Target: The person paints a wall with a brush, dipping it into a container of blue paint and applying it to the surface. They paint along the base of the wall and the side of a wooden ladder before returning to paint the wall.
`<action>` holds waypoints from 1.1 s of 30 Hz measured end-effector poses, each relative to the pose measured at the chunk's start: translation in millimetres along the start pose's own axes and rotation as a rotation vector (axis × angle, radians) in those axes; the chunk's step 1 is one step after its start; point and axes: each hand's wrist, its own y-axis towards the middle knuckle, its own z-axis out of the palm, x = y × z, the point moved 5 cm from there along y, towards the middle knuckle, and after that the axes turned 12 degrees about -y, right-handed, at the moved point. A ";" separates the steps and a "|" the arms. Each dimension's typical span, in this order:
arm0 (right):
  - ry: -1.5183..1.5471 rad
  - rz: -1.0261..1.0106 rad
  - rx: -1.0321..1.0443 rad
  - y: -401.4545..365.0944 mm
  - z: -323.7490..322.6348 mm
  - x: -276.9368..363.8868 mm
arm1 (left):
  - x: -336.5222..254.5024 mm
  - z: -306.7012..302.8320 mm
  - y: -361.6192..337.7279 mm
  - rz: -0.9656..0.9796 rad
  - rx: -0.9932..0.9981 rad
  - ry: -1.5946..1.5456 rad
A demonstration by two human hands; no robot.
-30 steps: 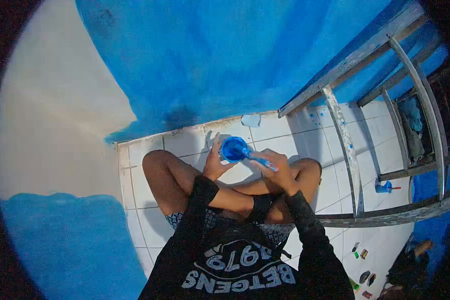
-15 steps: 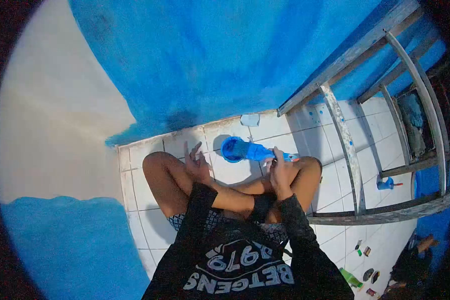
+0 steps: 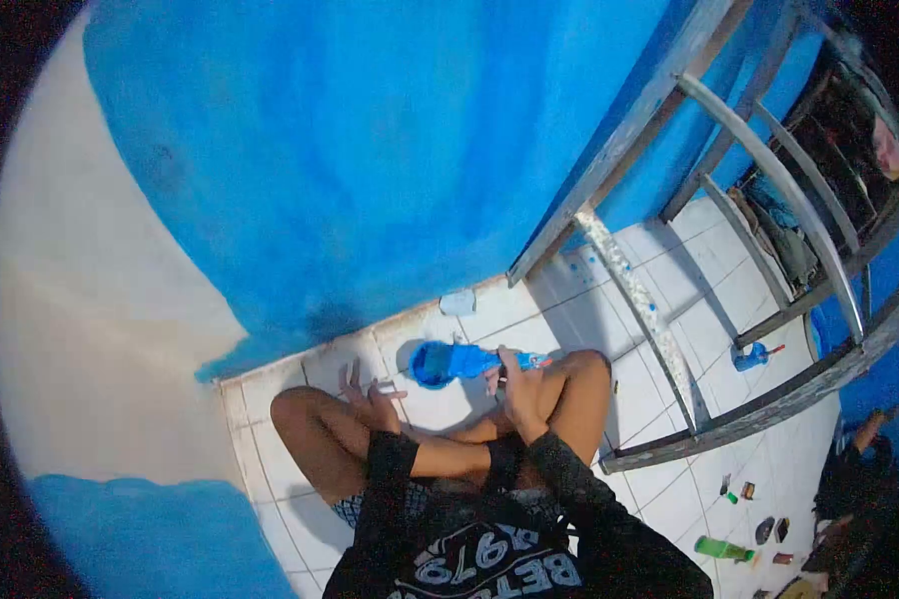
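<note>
I sit cross-legged on a white tiled floor point(image 3: 559, 319) facing a wall painted blue point(image 3: 370, 170). My right hand point(image 3: 521, 384) is closed on the handle of a blue paintbrush point(image 3: 474, 361), whose wide paint-covered head points left over a round blue paint cup point(image 3: 432, 363) on the floor. My left hand point(image 3: 370, 394) is open, fingers spread, resting by my left knee and holding nothing. It lies a short way left of the cup without touching it.
A grey metal scaffold frame point(image 3: 649, 299) splashed with paint leans against the wall at right. An unpainted cream patch point(image 3: 100, 329) covers the wall's left. A small blue object point(image 3: 751, 355), a green bottle point(image 3: 721, 547) and small items lie on the tiles; another person's arm point(image 3: 864, 434) shows far right.
My left hand let go of the paint cup and drew back to my knee, opening. The right hand kept the brush, now laid flatter over the cup. The view tilted upward and left.
</note>
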 end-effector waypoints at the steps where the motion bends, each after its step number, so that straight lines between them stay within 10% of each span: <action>1: -0.010 -0.049 0.040 -4.3 4.4 9.4 | 1.8 0.2 -2.2 -0.085 -0.001 -0.111; 7: -0.183 -0.233 0.066 -5.6 5.5 17.4 | 37.1 -40.9 25.1 0.156 -0.036 0.488; 12: -0.148 -0.060 0.064 -13.8 6.9 9.1 | 55.7 -49.7 32.8 0.225 -0.012 0.207; 14: -0.618 -0.673 0.035 9.7 1.6 -34.5 | 50.3 -41.8 28.1 0.201 0.063 0.227; 15: -0.249 -0.156 0.085 -19.0 15.2 26.4 | 49.7 -36.8 27.3 0.210 0.068 0.228; 25: -0.431 -0.332 -0.051 -1.5 9.9 -0.4 | 85.4 -69.9 43.2 0.150 -0.005 0.054; 33: -0.279 -0.096 0.030 -11.6 7.1 9.4 | 85.0 -67.7 42.2 0.135 0.063 0.149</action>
